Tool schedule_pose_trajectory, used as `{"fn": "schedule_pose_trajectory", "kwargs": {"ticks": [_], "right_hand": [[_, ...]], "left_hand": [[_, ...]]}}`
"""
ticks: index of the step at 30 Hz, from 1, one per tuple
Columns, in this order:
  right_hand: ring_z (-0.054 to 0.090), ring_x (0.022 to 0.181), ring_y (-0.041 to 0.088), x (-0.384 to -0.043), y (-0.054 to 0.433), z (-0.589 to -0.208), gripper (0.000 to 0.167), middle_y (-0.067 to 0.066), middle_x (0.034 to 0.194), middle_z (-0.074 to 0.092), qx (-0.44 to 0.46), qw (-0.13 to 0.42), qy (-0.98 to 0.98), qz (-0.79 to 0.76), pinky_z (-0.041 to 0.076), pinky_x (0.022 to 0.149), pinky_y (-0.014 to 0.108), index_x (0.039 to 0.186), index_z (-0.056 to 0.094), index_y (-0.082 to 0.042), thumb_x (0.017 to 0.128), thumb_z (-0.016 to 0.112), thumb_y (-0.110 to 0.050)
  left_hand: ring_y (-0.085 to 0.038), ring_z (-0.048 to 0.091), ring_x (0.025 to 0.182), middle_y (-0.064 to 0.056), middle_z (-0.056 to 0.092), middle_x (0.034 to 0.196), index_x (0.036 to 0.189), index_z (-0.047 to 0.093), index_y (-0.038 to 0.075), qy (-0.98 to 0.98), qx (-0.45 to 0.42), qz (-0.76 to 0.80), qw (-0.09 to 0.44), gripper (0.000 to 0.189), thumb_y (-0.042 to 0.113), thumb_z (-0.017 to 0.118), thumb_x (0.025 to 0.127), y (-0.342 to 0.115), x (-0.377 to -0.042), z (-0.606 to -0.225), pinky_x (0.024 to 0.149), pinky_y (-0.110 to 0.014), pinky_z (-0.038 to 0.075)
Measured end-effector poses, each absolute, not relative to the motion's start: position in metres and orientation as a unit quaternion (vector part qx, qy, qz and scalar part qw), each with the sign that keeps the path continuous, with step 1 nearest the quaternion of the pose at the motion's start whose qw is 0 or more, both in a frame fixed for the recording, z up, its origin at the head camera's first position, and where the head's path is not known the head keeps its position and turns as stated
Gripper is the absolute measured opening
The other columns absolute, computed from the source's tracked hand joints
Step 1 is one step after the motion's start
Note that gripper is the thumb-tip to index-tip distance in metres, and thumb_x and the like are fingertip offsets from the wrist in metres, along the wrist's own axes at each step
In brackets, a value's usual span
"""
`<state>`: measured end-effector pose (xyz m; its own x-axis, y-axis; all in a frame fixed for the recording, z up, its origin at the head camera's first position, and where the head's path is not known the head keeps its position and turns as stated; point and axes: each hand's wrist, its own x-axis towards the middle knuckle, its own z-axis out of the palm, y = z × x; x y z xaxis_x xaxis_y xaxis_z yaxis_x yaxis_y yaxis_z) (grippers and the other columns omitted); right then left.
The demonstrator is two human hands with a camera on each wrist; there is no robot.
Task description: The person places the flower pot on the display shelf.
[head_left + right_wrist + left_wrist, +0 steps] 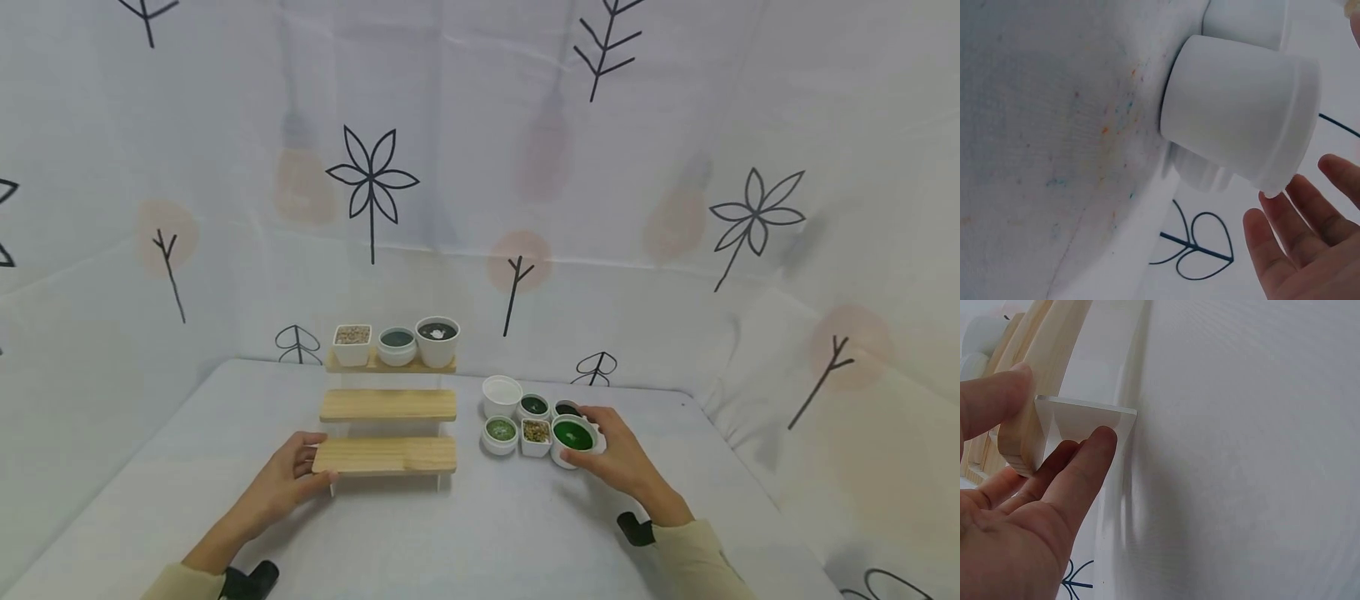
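At the left end of the lowest wooden step (385, 457) of a tiered shelf is my left hand (281, 483). Its thumb rests on the wood, and the other fingers reach behind and under it beside a clear side leg (1088, 419); the hand holds that end. My right hand (611, 458) spreads around a white pot with a green filling (573, 435). In the right wrist view the fingertips are right at the rim of the white pot (1235, 106), fingers spread and fairly straight. The pot stands upright on the table.
Beside that pot stand a white bowl (502, 395), a square pot with speckled filling (536, 437), a light-green-filled pot (499, 434) and two dark-filled pots. On the top step are a square pot (352, 343), a round pot (397, 345) and a taller pot (437, 340). A patterned cloth (465, 200) hangs behind.
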<state>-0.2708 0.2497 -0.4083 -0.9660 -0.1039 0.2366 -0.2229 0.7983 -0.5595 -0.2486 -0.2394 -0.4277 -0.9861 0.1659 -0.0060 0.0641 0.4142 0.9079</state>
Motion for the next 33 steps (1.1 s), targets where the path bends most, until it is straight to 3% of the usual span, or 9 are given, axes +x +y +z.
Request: {"fn": "schedule_pose_trajectory", "kwargs": {"ticks": [16, 33], "right_hand": [[0.050, 0.115, 0.034, -0.282, 0.254, -0.419, 0.091, 0.020, 0.140, 0.040, 0.030, 0.034, -0.956, 0.290, 0.047, 0.094, 0.050, 0.142, 0.036, -0.003, 0.076, 0.075, -0.052], [0.052, 0.113, 0.032, -0.282, 0.252, -0.420, 0.089, 0.021, 0.138, 0.045, 0.012, 0.025, -0.952, 0.305, 0.049, 0.092, 0.048, 0.141, 0.038, 0.000, 0.077, 0.074, -0.051]], "left_hand": [[-0.037, 0.054, 0.118, -0.028, 0.052, 0.129, 0.135, 0.034, -0.005, 0.840, 0.076, 0.535, 0.046, 0.068, 0.017, 0.073, 0.085, -0.240, -0.248, -0.425, 0.088, -0.032, 0.053], [-0.038, 0.054, 0.119, -0.028, 0.051, 0.130, 0.136, 0.033, -0.003, 0.845, 0.070, 0.529, 0.048, 0.070, 0.021, 0.074, 0.084, -0.242, -0.250, -0.430, 0.089, -0.034, 0.053]]}}
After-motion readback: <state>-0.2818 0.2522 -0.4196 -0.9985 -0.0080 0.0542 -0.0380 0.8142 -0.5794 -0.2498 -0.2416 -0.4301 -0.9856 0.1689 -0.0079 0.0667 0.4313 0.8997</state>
